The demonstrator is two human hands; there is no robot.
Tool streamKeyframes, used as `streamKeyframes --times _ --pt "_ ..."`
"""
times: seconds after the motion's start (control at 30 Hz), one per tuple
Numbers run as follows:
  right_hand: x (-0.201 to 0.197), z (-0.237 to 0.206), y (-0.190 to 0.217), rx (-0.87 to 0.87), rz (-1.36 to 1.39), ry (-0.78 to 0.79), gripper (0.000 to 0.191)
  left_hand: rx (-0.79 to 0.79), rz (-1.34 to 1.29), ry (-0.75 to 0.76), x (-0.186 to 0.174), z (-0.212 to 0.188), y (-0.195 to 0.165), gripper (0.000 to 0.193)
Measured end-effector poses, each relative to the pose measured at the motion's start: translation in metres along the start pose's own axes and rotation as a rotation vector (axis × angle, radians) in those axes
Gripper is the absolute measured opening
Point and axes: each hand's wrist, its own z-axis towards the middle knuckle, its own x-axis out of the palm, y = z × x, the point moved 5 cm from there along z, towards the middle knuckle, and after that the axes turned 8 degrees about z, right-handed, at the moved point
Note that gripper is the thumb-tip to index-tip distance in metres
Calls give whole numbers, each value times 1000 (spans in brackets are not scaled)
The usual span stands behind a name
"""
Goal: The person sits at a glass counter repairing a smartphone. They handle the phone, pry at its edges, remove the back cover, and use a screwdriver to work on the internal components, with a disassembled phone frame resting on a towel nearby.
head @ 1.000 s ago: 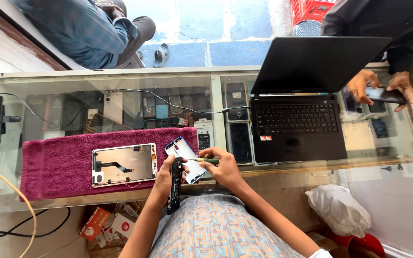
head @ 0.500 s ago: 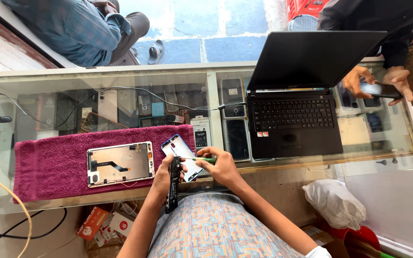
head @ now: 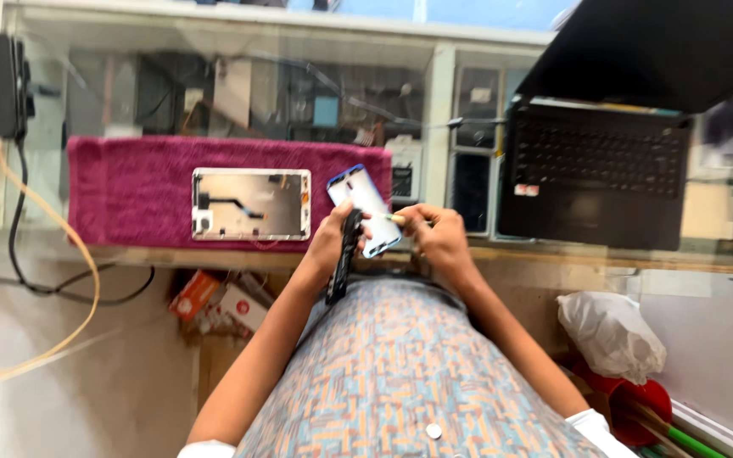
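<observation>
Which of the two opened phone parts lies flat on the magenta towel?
The wide silver phone frame, untouched; the blue-edged white phone panel is in the hands.

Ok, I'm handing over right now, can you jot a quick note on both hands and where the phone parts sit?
Left hand: holds a dark phone body edge-on at the counter's front edge.
Right hand: pinches a thin pale tool, tip toward the blue-edged phone panel propped between the hands.
An opened metal back frame lies flat on the magenta towel, untouched.
Open laptop sits to the right on the glass counter.
Done: the phone is in separate pieces. Left: the pieces are not rejoined.
</observation>
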Motion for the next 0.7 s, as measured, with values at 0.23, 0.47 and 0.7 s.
streamKeyframes --times 0.23,0.47,0.7 --pt "2 -2 6 -177 -103 8 26 -27 66 -52 -9 -4 -5 64" --pt "-2 -1 -4 -159 -234 25 25 -35 -167 -4 -13 8 -10 77" --pt "-5 -14 23 -293 -393 -3 24 -85 -246 -18 -15 17 -4 80"
